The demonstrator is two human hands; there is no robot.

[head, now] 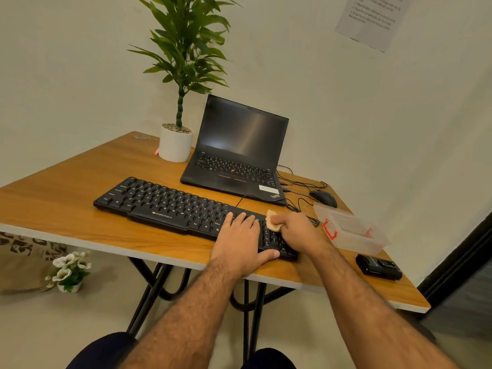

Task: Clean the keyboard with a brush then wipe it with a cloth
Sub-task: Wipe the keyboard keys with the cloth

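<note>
A black full-size keyboard [165,203] lies slantwise across the wooden table [66,209]. My left hand [243,242] lies flat on its right part, fingers straight on the keys, thumb at the front edge. My right hand [300,231] grips a small beige cloth [273,221] and holds it against the keys at the keyboard's right end, over the number pad. No brush shows in the view.
An open black laptop [239,153] stands behind the keyboard, a potted plant [177,142] to its left. A black mouse [323,198] and cables lie at the right. A clear plastic box [351,230] and a small black device [378,267] sit near the right edge.
</note>
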